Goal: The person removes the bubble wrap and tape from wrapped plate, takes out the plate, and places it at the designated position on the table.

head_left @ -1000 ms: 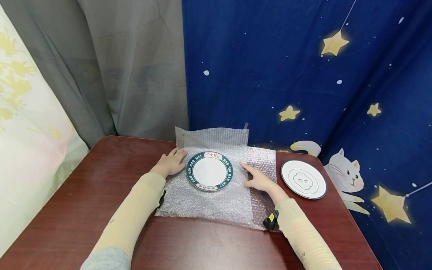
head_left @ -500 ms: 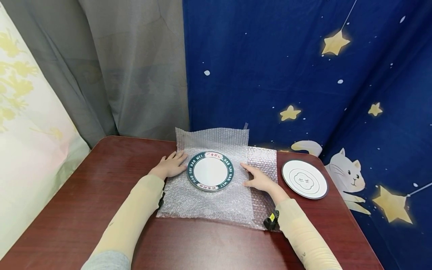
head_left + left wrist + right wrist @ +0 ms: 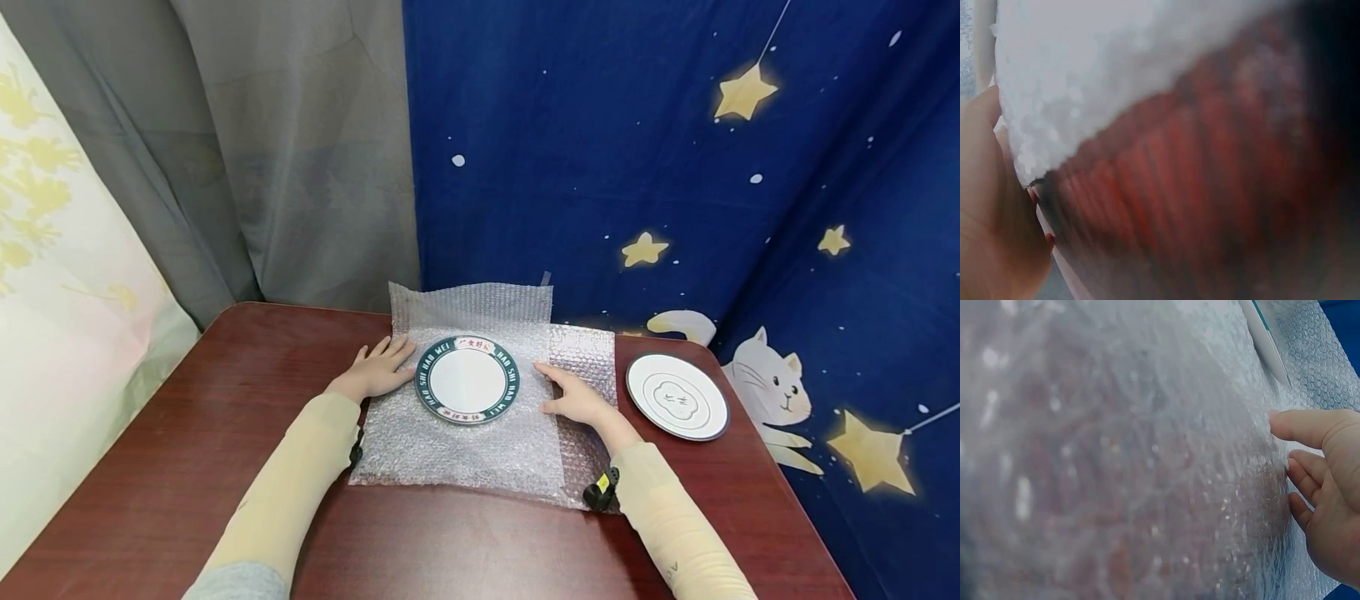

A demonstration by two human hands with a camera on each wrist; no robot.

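Observation:
A white plate with a green lettered rim (image 3: 467, 380) lies face up on a sheet of clear bubble wrap (image 3: 465, 454). My left hand (image 3: 377, 367) rests on the wrap's left edge, fingers spread, with the fingertips right at the plate's left rim. On the other side, my right hand (image 3: 577, 398) touches the wrap a short way from the plate's right rim, thumb and fingers apart. In the right wrist view, the fingertips (image 3: 1282, 422) meet the bubble wrap, and the plate's edge shows beyond them. The left wrist view is blurred, with part of the hand (image 3: 997, 206) beside the wrap.
A second white plate (image 3: 677, 397) with a dark rim and a line drawing lies at the right on the brown table (image 3: 457, 550). A further layer of bubble wrap (image 3: 581, 350) sticks out to the right. Grey and blue curtains (image 3: 600, 167) hang behind the table.
My left hand has shifted slightly left and its fingers have spread a little more. The right hand and both plates stay where they were.

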